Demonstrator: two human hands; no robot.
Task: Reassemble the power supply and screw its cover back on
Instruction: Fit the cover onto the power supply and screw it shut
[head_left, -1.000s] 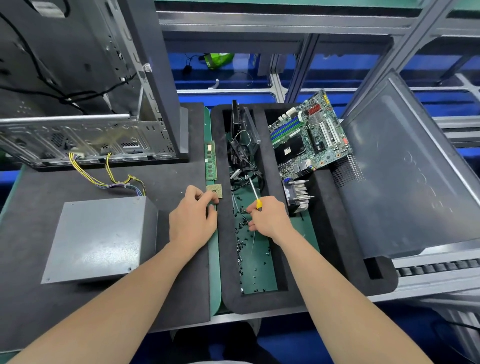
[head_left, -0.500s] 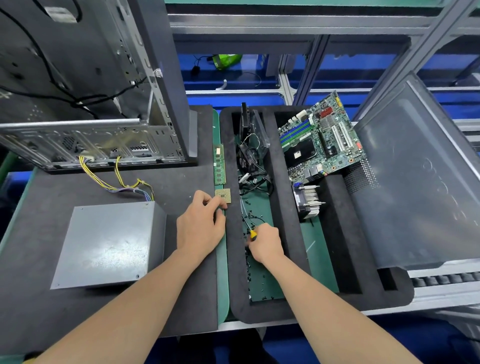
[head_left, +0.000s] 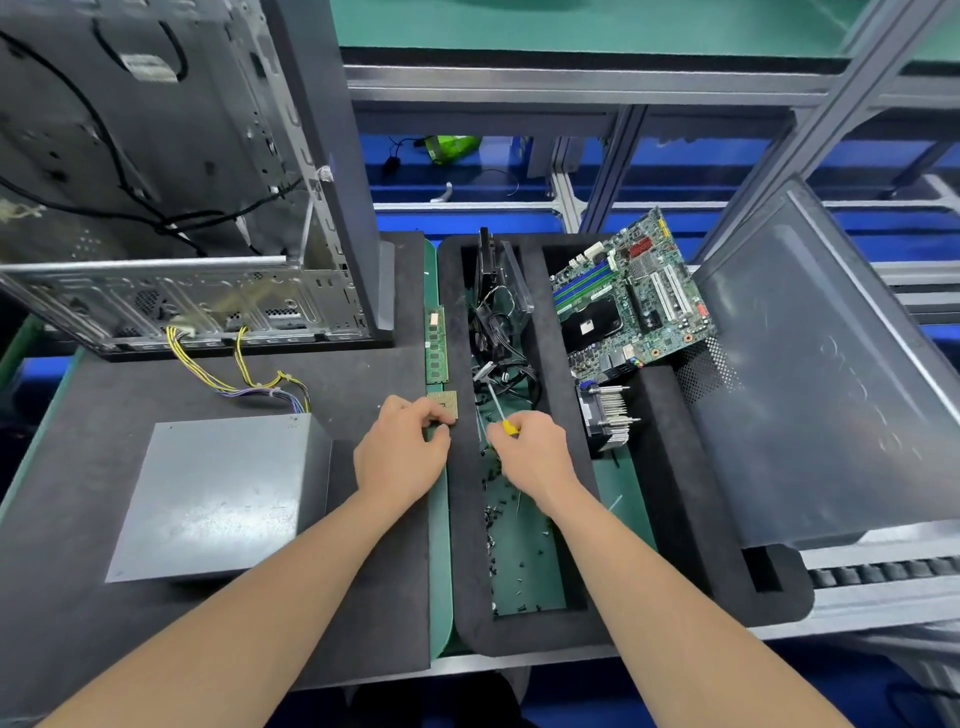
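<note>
Grey rectangular metal power supply box (head_left: 218, 493) lies flat on the dark matted surface (head_left: 104, 623), lower left of frame, cover face up. Its bundle of yellow and mixed-colour wires (head_left: 244, 382) runs from the far edge up to the open metal computer case (head_left: 156, 208) at upper left. Left hand (head_left: 400, 452) rests at the surface's right edge, centre frame, just right of the box. Its fingers are curled, tips touching a small square gold-edged processor chip (head_left: 444, 402); cannot tell whether they pinch anything. Right hand (head_left: 535, 457), apart from the left, is over the black foam tray (head_left: 462, 519) and grips a yellow-handled screwdriver (head_left: 506, 423), thin shaft angled up-left. Small black screws (head_left: 498, 530) are scattered on the tray's green floor. A green motherboard (head_left: 628, 296) leans in the tray, upper right of centre, with a finned metal heatsink (head_left: 608, 415) below it.
</note>
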